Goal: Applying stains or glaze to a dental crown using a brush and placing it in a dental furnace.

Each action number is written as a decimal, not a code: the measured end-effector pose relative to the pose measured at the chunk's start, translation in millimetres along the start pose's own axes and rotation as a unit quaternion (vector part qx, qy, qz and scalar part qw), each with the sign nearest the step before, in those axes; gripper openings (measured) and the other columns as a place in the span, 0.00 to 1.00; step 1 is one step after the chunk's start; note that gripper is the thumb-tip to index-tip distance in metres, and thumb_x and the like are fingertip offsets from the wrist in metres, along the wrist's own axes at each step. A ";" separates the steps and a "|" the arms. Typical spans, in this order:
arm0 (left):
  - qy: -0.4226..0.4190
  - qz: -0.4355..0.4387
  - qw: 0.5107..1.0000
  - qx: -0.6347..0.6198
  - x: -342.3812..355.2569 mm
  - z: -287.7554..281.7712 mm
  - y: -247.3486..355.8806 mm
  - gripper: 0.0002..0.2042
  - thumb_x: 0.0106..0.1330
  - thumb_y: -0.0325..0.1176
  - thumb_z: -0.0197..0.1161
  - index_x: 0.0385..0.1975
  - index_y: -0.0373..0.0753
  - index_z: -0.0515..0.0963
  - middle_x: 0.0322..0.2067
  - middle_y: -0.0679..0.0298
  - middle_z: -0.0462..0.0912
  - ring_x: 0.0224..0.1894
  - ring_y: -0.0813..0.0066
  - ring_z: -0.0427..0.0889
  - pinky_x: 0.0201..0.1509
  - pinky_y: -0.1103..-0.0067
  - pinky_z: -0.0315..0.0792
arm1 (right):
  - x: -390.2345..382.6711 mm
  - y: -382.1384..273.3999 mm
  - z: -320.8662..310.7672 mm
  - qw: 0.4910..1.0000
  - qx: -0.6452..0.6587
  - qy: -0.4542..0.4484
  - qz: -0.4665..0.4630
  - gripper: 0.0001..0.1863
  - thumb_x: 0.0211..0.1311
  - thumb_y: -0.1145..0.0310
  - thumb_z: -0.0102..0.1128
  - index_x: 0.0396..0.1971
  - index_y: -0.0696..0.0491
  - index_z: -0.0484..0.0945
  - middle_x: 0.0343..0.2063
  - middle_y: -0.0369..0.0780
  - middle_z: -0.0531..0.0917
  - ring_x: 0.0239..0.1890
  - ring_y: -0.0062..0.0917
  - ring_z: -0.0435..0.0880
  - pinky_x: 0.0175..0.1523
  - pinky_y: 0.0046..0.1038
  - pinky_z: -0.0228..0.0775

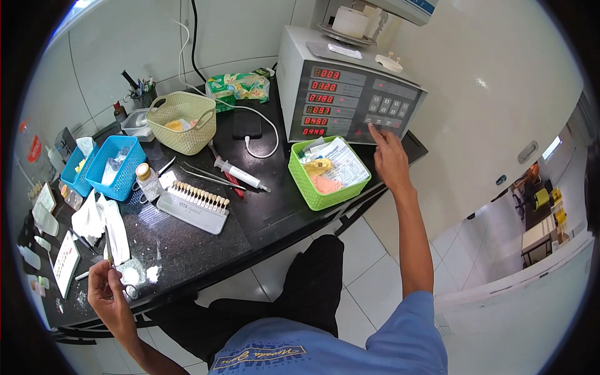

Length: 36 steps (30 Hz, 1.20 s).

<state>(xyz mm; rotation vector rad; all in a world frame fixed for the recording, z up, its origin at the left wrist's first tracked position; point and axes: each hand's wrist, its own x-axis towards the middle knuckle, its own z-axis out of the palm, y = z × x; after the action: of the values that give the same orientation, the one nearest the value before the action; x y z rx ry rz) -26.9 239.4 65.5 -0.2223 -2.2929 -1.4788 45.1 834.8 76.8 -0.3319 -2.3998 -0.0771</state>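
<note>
My right hand (pixel 391 154) reaches to the control panel of a grey furnace-like machine (pixel 350 94). Its index finger is stretched onto a button below the keypad, and nothing is held in it. Red number displays glow on the panel. Over the near left of the black worktop, my left hand (pixel 110 289) is closed on slim metal forceps (pixel 109 249); a finger ring shows beside the fingers, and the tips point away from me. White powder (pixel 132 272) and a white cloth (pixel 114 228) lie close to that hand.
Below the machine stands a green basket (pixel 325 199) with dental models and papers. A syringe (pixel 244 175), tweezers (pixel 212 177), a tooth shade guide (pixel 197 212) and a glass jar (pixel 149 181) lie mid-table. Blue baskets (pixel 112 178) and a beige basket (pixel 181 140) stand behind.
</note>
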 end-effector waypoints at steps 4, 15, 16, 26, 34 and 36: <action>-0.004 -0.007 1.000 0.006 -2.3 1.1 -2.0 0.05 0.70 0.28 0.55 0.41 0.34 0.75 0.29 0.70 0.74 0.29 0.90 0.71 0.32 0.90 0.64 | 0.0 -1.1 10.8 1.000 -0.022 -0.002 -0.004 0.36 0.52 0.82 0.55 0.64 0.45 0.68 0.49 0.46 0.74 0.47 0.42 0.76 0.51 0.39 0.72; 0.043 -0.020 0.996 0.082 52.5 26.1 9.7 0.05 0.69 0.27 0.55 0.39 0.32 0.75 0.30 0.68 0.75 0.30 0.85 0.72 0.32 0.86 0.66 | -13.8 22.6 -19.3 0.970 0.163 0.142 0.114 0.17 0.62 0.75 0.56 0.50 0.51 0.80 0.43 0.43 0.82 0.47 0.28 0.82 0.49 0.29 0.73; 0.026 0.036 0.994 0.101 58.2 27.1 8.4 0.05 0.68 0.26 0.55 0.36 0.32 0.75 0.28 0.67 0.75 0.30 0.84 0.74 0.32 0.85 0.68 | -18.5 23.0 -22.7 0.939 0.258 0.161 0.161 0.16 0.63 0.74 0.56 0.51 0.53 0.79 0.43 0.40 0.83 0.47 0.24 0.81 0.47 0.28 0.74; -0.050 -0.171 0.983 0.055 106.2 -1.2 53.2 0.02 0.63 0.20 0.56 0.34 0.30 0.75 0.27 0.59 0.84 0.34 0.75 0.86 0.37 0.81 0.77 | 47.4 -120.1 -73.5 0.869 0.344 0.354 0.015 0.20 0.66 0.57 0.61 0.25 0.57 0.67 0.15 0.37 0.67 0.11 0.17 0.62 0.14 0.20 0.56; -0.112 -0.279 0.952 0.052 88.0 18.9 56.6 0.04 0.61 0.25 0.61 0.33 0.31 0.78 0.27 0.58 0.84 0.33 0.71 0.86 0.35 0.75 0.77 | 87.5 -225.5 -92.5 0.857 0.503 -0.059 0.098 0.08 0.65 0.70 0.55 0.29 0.58 0.70 0.16 0.35 0.69 0.17 0.16 0.67 0.24 0.19 0.60; -0.118 -0.258 0.954 0.097 84.7 30.1 49.6 0.05 0.59 0.26 0.62 0.32 0.32 0.79 0.27 0.56 0.84 0.29 0.66 0.85 0.33 0.73 0.76 | 85.0 -242.7 -108.9 0.835 0.515 -0.146 0.130 0.08 0.64 0.71 0.57 0.29 0.59 0.71 0.18 0.37 0.73 0.16 0.17 0.72 0.24 0.19 0.65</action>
<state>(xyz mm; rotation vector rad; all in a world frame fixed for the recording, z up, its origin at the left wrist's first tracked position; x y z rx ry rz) -94.1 280.8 131.2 0.2995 -2.8213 -1.5012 -8.8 603.0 223.2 -0.1396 -2.2696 1.4241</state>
